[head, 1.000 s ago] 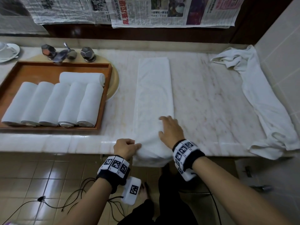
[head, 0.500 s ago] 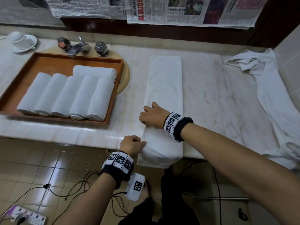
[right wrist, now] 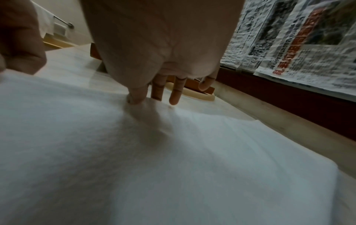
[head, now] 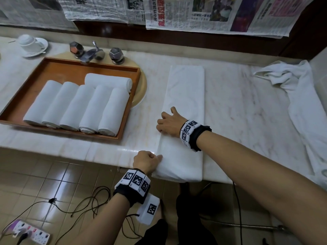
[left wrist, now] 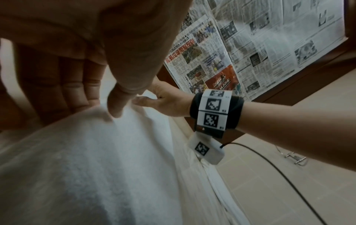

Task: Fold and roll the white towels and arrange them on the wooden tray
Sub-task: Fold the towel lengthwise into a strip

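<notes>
White folded towel (head: 184, 106) on marble: right hand (head: 169, 123) has slid to its left edge, fingers spread flat; left hand (head: 146, 161) still pinches near corner; smoothing before rolling.

Tray (head: 53, 67) with rolled towels (head: 76, 107) at 10 o'clock; folded towel (head: 185, 96) at centre; crumpled towel (head: 300, 103) at 3 o'clock; taps (head: 95, 53) behind tray.

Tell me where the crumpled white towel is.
In the head view, the crumpled white towel lies at the far right of the marble counter, right of the flat folded white towel.
</notes>
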`<state>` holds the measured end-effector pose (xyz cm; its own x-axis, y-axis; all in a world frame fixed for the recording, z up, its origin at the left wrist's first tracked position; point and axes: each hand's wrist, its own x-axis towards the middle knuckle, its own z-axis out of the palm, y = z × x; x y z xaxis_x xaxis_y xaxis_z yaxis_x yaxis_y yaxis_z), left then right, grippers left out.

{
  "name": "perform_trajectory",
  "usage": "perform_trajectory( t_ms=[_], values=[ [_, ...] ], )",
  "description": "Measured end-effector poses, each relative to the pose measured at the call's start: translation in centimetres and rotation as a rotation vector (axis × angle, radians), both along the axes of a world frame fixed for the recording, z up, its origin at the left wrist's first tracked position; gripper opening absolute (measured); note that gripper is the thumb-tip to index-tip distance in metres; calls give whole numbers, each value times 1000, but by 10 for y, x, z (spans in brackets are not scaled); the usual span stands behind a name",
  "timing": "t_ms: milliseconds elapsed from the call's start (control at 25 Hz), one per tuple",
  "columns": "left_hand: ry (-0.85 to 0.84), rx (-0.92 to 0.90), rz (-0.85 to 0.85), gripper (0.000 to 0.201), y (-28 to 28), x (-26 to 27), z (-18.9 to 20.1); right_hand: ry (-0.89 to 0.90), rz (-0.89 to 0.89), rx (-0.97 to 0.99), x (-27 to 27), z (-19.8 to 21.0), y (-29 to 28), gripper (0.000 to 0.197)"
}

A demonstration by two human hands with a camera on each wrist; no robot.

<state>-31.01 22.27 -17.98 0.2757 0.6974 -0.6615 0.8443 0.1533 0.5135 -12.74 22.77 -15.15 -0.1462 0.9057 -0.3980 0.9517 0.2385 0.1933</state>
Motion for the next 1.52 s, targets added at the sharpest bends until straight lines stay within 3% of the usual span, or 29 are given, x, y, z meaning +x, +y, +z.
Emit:
perform_trajectory(
  t_ms=[200, 400, 520, 800, 960, 1040, 1160, 1240, 1360, 1440, 1520],
  values=[
    [71, -1, -25, 19, 7, 12, 3, 32, 28, 41, 6, -5, 11, 24],
    [-4, 70, 50, 15, 26, 42, 9, 29, 27, 7, 32, 0, 28, 32],
    [62, 57, 16, 12, 35, 52, 7, 23, 39, 56, 42, 6, 46, 32],
    [53, 96, 40, 19, 55, 71, -2, 76, 21, 19, 67, -3, 66, 36],
    [81, 99, 1, 10, 66, 85, -1, 107, 7, 75, 73, -11, 78, 27],
    [130, 129, -51, 15, 70, 93, 5, 200, -152, 140, 76, -25, 71, 31],
    [218, 369, -224, 46, 73, 124, 11, 322, -627, 244, 108, -34, 49, 50],
    [108, 444, -342, 65, 72, 160, 11, 312, -874, 153, 135, -35, 31, 59],
    [-153, 375, -702, 66, 81, 212, -2, 343, -952, -15, 161, -44, 11, 65],
    [-115, 376, -871, 63, 94, 221, -17, 344, -922, -30, 167, -50, 4, 68],
    [47, 385, -718, 64, 110, 221, -31, 342, -929, -29, 168, -52, 2, 70]
  ],
)
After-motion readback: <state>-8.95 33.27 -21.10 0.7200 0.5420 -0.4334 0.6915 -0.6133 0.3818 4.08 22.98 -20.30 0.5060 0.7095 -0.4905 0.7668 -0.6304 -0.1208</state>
